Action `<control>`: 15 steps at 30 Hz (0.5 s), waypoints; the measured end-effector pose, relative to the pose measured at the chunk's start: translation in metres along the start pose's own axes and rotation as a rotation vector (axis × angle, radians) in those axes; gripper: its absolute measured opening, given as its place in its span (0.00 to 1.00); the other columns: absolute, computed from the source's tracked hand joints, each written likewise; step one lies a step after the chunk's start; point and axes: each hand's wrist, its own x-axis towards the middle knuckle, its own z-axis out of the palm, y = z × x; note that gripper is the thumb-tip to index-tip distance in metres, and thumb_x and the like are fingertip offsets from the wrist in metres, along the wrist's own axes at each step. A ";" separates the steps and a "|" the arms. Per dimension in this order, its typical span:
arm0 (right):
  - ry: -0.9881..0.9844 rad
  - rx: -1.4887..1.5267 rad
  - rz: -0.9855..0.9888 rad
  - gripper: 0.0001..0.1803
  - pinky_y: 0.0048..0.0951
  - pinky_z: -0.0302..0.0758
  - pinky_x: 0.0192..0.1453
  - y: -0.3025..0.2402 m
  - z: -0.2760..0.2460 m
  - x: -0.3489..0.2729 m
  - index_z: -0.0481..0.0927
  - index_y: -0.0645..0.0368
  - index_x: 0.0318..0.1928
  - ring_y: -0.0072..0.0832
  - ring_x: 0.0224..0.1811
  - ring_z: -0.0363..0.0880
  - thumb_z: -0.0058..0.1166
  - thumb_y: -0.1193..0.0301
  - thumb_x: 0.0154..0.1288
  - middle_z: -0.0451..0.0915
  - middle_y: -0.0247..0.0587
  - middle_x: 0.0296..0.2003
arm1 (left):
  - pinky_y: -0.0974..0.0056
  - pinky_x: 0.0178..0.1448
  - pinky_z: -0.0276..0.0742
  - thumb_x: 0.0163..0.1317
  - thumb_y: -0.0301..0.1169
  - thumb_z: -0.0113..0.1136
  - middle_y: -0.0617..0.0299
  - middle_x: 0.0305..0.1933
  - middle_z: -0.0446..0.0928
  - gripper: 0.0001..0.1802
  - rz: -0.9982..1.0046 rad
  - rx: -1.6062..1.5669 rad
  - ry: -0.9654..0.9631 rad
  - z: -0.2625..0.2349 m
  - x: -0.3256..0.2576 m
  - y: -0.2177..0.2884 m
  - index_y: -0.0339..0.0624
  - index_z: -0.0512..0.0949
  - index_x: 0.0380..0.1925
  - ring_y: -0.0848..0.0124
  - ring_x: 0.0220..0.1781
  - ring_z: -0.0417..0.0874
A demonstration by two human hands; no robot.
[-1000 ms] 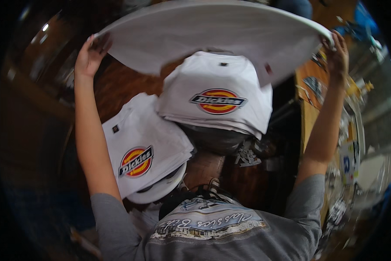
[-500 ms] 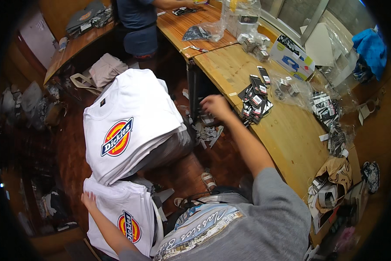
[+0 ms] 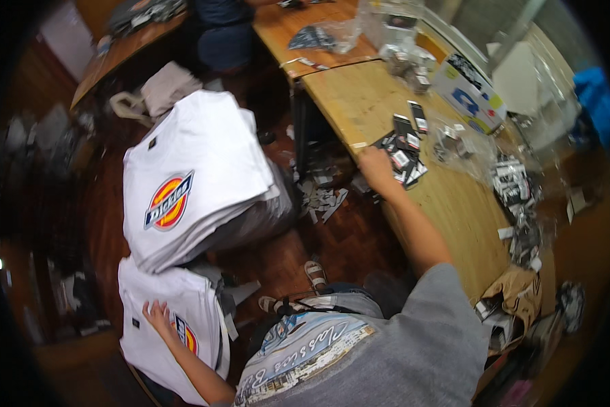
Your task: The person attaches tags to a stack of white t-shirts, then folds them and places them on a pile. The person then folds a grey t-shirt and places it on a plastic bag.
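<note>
My left hand (image 3: 157,317) hovers over or rests on the nearer stack of white T-shirts (image 3: 159,288), fingers apart and holding nothing. Beside it, a red, yellow and blue chest print is partly covered by my forearm. Farther off lies a taller stack of folded white T-shirts (image 3: 213,149) with the same kind of print. At the table's edge, my right hand (image 3: 376,167) touches or nearly touches the left side of a pile of black hang tags (image 3: 405,152). Its fingers are blurred and partly hidden, so any tag in them cannot be made out.
The wooden table (image 3: 454,217) runs along my right, bearing clear plastic bags, more tags (image 3: 512,186) and a printed box (image 3: 469,91). A brown paper bag (image 3: 519,292) sits near its close end. Paper scraps (image 3: 322,200) litter the floor. Another person (image 3: 223,41) stands at the far side.
My right hand has moved right, from over the floor to the pile of hang tags. My left hand has shifted inward across the nearer T-shirt stack. The view has tilted slightly.
</note>
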 end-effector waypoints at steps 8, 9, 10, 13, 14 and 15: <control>0.643 1.255 0.146 0.08 0.26 0.71 0.32 0.192 -0.047 0.037 0.67 0.59 0.26 0.27 0.26 0.71 0.45 0.68 0.54 0.71 0.37 0.22 | 0.72 0.33 0.69 0.50 0.24 0.46 0.59 0.28 0.70 0.13 0.282 0.143 -0.308 0.045 -0.076 0.005 0.40 0.63 0.39 0.72 0.28 0.73; 0.704 1.453 0.139 0.04 0.27 0.71 0.33 0.224 -0.061 0.049 0.67 0.59 0.27 0.28 0.26 0.71 0.46 0.73 0.54 0.72 0.41 0.24 | 0.73 0.33 0.69 0.50 0.25 0.45 0.60 0.28 0.70 0.12 0.249 0.217 -0.404 0.052 -0.083 -0.010 0.38 0.65 0.38 0.74 0.27 0.73; 0.738 1.555 0.104 0.01 0.26 0.70 0.35 0.216 -0.079 0.057 0.67 0.59 0.29 0.28 0.27 0.71 0.44 0.75 0.55 0.71 0.41 0.24 | 0.73 0.33 0.69 0.50 0.25 0.47 0.62 0.27 0.70 0.12 0.180 0.317 -0.510 0.057 -0.100 -0.016 0.39 0.66 0.37 0.75 0.27 0.72; 0.643 1.673 -0.205 0.05 0.24 0.68 0.34 0.135 -0.160 0.058 0.66 0.58 0.35 0.27 0.26 0.68 0.42 0.75 0.56 0.68 0.40 0.28 | 0.68 0.38 0.68 0.48 0.29 0.49 0.57 0.31 0.73 0.13 0.258 0.501 -0.939 0.090 -0.142 0.005 0.40 0.69 0.37 0.68 0.34 0.75; 0.542 1.708 -0.299 0.07 0.24 0.67 0.32 0.099 -0.184 0.053 0.65 0.58 0.37 0.26 0.25 0.67 0.41 0.75 0.57 0.67 0.40 0.28 | 0.66 0.41 0.68 0.48 0.30 0.50 0.55 0.32 0.73 0.14 0.364 0.514 -0.972 0.106 -0.151 0.014 0.40 0.70 0.38 0.64 0.35 0.74; 0.428 1.676 -0.349 0.08 0.22 0.64 0.28 0.064 -0.199 0.050 0.65 0.58 0.39 0.22 0.22 0.62 0.40 0.75 0.58 0.65 0.39 0.28 | 0.67 0.43 0.67 0.48 0.30 0.53 0.56 0.35 0.71 0.19 0.456 0.501 -1.023 0.120 -0.157 0.022 0.39 0.66 0.42 0.66 0.38 0.73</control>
